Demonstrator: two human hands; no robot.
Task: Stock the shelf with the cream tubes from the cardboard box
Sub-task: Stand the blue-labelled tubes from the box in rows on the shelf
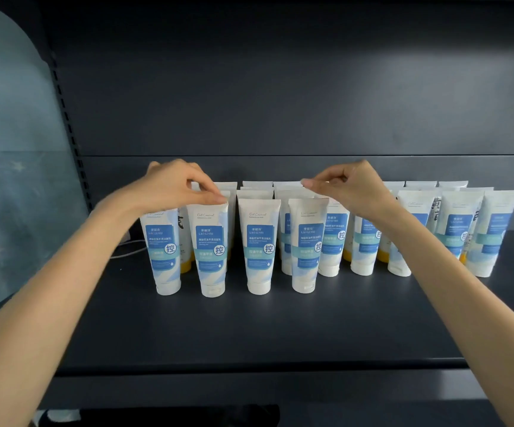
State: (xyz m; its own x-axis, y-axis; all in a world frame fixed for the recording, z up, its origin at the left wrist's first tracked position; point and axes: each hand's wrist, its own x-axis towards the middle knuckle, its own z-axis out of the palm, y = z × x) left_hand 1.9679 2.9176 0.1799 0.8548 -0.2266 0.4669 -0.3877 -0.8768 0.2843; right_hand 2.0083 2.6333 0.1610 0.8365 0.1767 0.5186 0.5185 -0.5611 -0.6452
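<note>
Your left hand [175, 186] pinches the crimped top of a cream tube [212, 251] standing at the shelf [249, 328] front. Your right hand [351, 188], fingertips pinched together, hovers just above a neighbouring tube [306, 246]; contact cannot be confirmed.

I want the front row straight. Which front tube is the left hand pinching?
The second tube from the left: the left hand pinches its top edge; its neighbours stand untouched.

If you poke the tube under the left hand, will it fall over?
Probably, yes. The tube stands on its small white cap with the wide flat end up top, so it looks top-heavy and tippy. The left hand pinches its top edge with the fingers, maybe steadying it. With other tubes standing close beside it, a fall might knock those over too.
</note>
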